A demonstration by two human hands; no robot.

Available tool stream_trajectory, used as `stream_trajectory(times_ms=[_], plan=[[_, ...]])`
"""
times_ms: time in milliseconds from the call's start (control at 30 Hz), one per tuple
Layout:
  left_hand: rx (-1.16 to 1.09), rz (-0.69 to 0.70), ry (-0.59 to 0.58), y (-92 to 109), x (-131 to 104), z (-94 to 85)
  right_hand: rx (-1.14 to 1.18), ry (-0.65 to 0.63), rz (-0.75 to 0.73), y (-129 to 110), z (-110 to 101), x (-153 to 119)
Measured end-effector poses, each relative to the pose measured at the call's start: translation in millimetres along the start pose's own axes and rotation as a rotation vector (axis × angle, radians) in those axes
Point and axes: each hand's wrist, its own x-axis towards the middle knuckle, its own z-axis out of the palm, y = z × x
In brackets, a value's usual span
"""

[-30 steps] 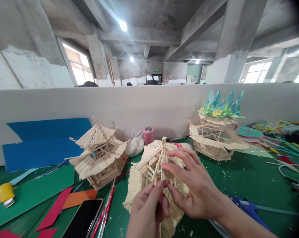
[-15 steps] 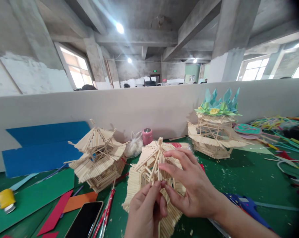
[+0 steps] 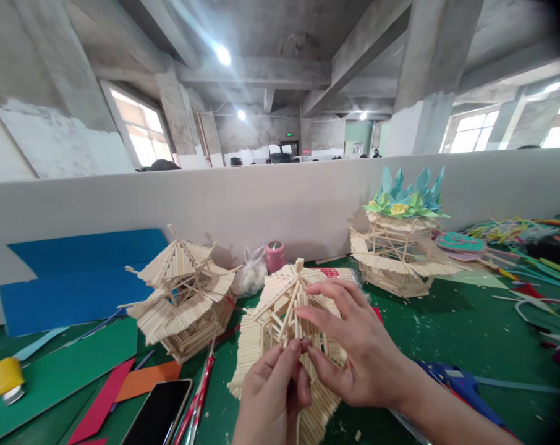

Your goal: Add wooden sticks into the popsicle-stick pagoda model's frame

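Pavilion model (image 3: 276,289) upright, peak up, axis approx. vert.; L hand (image 3: 276,384) fingertips pinching roof stick (image 3: 299,326), R hand (image 3: 356,346) fingers spread.

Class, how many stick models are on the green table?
3: a left model, a middle model in front, and a right model topped with folded paper. The white partition may hide more.

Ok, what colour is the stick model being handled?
The stick model is pale beige; head view.

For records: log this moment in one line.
left hand: pinching roof stick | right hand: spread at stick house roof | phone: on table
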Motion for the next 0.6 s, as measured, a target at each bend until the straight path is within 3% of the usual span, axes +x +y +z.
stream_trajectory(times_ms=[600], plan=[[0.008, 0.008, 0.012, 2.9, -1.8, 3.5, 0.0, -0.009, 0.006, 0.4, 1.3, -0.7]])
